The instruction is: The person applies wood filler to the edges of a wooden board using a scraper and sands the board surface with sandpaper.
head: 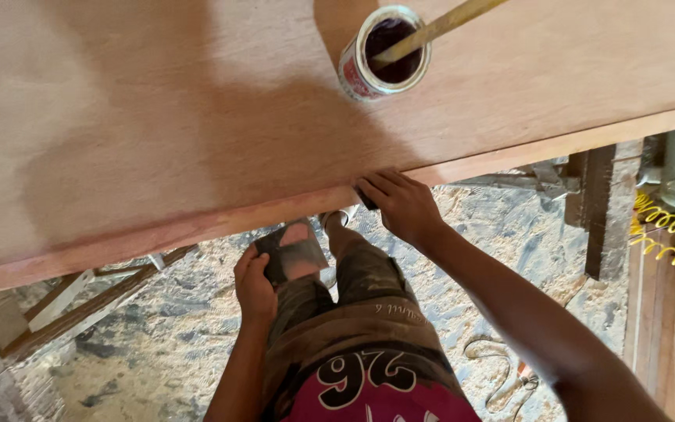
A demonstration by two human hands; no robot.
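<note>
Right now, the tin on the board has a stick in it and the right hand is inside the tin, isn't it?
Not quite. The tin on the board does have a stick in it, but the right hand is at the board's front edge, well away from the tin. The head view shows this.

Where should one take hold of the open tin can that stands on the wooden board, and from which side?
Probably around the side wall of the tin can, from the left or the near side. It stands upright and open, with dark liquid inside, and a stick leans out over the rim to the upper right, so the top and that side are blocked.
</note>
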